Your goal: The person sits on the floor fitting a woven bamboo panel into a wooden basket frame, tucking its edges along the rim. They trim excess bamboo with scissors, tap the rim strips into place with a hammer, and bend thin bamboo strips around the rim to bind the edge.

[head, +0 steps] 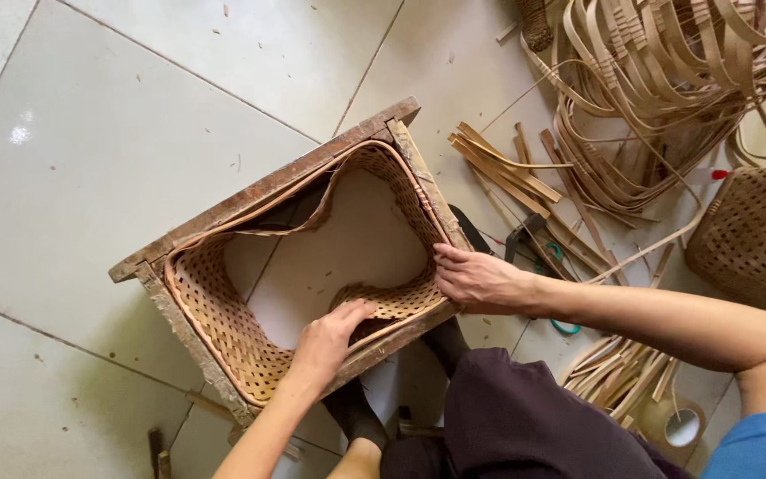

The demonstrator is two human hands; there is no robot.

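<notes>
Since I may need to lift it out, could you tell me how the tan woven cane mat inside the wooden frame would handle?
The tan woven cane mat probably flexes: it sags unevenly inside the weathered rectangular wooden frame. Its open weave suggests lightness. Its edges may snag.

— Where does the view look from?

— From the person's head, facing almost straight down at the floor (90, 160), close over the work.

— What fills it?

— The wooden frame (259, 191) sits in the middle. The left hand (325, 341) and right hand (476, 279) come in from the near edge. Bamboo strips (658, 98) lie far right.

— Is there a second view?

— No, just this one, so nothing is shared.
</notes>
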